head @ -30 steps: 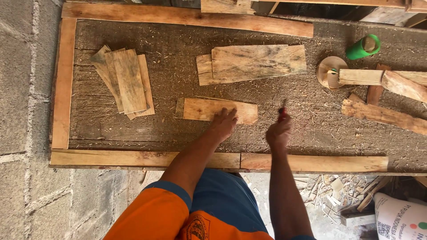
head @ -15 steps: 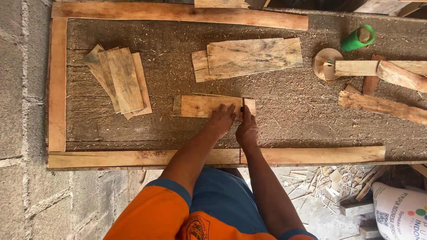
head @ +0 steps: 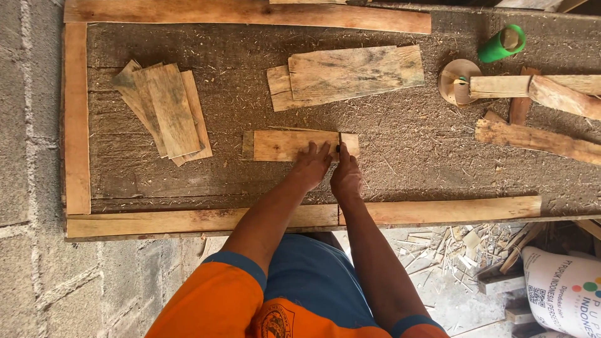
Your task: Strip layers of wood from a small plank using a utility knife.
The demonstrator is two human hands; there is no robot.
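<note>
Far left, a fanned stack of wood slats point(head: 166, 112) sits idle on your sawdust-strewn tabletop point(head: 400, 169). Centre: your left hand point(head: 311, 166) presses flat, fingers spread, on the small plank point(head: 282, 145). Your right hand point(head: 346, 178), grip clenched on a thin dark tool point(head: 340, 139), looks to be marking a line — next calls for steadiness.

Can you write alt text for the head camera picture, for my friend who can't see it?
Seen from above, a person's left hand presses a small wooden board flat on a sawdust-covered workbench while the right hand holds a thin dark tool upright against it. A stack of boards lies left, a green roll far right.
</note>
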